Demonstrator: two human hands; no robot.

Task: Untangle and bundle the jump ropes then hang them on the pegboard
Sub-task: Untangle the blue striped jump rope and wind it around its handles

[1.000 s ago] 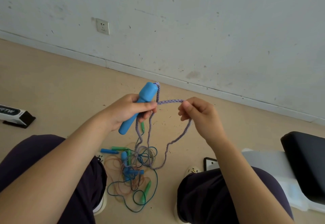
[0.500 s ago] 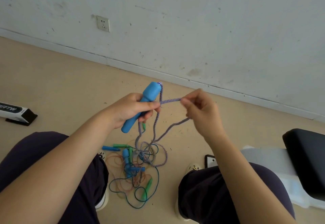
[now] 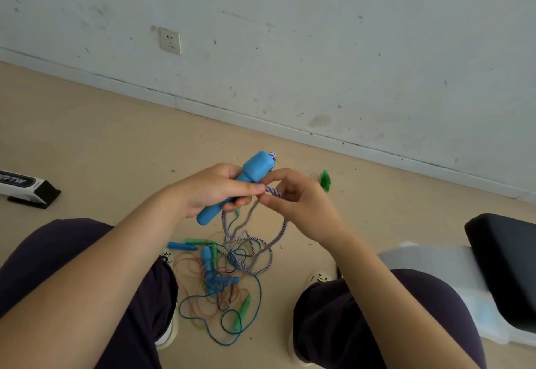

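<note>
1. We cannot follow any single strand through the tangled pile of jump ropes (image 3: 220,278) on the floor (image 3: 87,142) between our feet; thin blue, green and orange cords overlap there, with small blue and green handles among them.
2. A black pad (image 3: 504,264) at the right is cut off by the picture's edge, as is a black-and-white box (image 3: 26,189) at the left.
3. A small green object (image 3: 325,181) beyond our right hand is too blurred to name.
4. Our left hand (image 3: 214,192) has its grip curled round the big blue handle (image 3: 235,186), held tilted above the pile.
5. Our right hand (image 3: 301,200), just beside the left, pinches the purple braided rope (image 3: 274,192), which hangs down into the pile.
</note>
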